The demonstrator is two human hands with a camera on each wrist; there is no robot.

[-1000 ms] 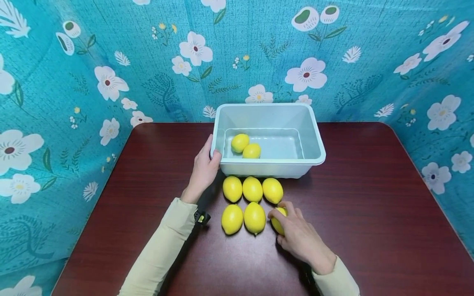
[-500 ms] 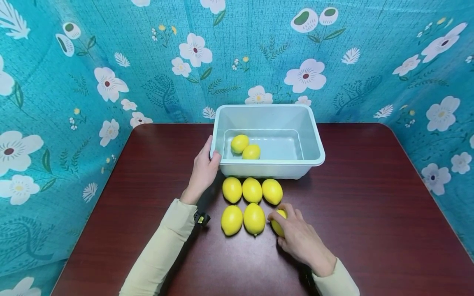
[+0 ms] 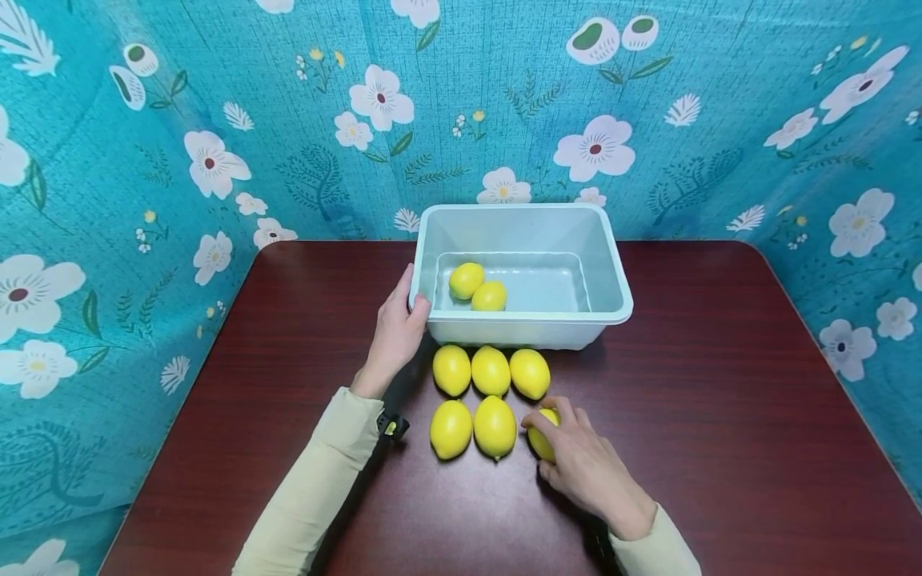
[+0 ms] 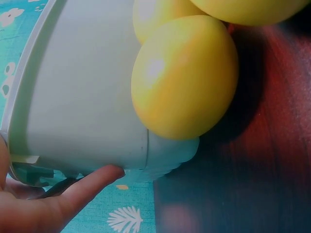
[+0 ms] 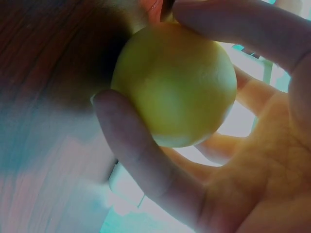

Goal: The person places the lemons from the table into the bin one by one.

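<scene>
My left hand point(image 3: 394, 332) holds the left end of a pale blue plastic bin point(image 3: 529, 330), its thumb by the near corner of the rim. In the left wrist view a finger point(image 4: 92, 187) lies along the outside of the bin wall. Two lemons point(image 3: 490, 295) sit inside the bin at the left. My right hand point(image 3: 591, 468) grips a lemon point(image 3: 540, 442) at the right end of the nearer row, fingers and thumb around it. The right wrist view shows this lemon point(image 5: 175, 87) between the fingers, apart from the palm. Whether it touches the table is unclear.
Three lemons point(image 3: 491, 370) form a row just in front of the bin. Two more lemons point(image 3: 495, 428) lie nearer, left of the right hand. All are on a dark red wooden table point(image 3: 720, 384). A blue flowered cloth point(image 3: 461, 96) hangs behind and at both sides.
</scene>
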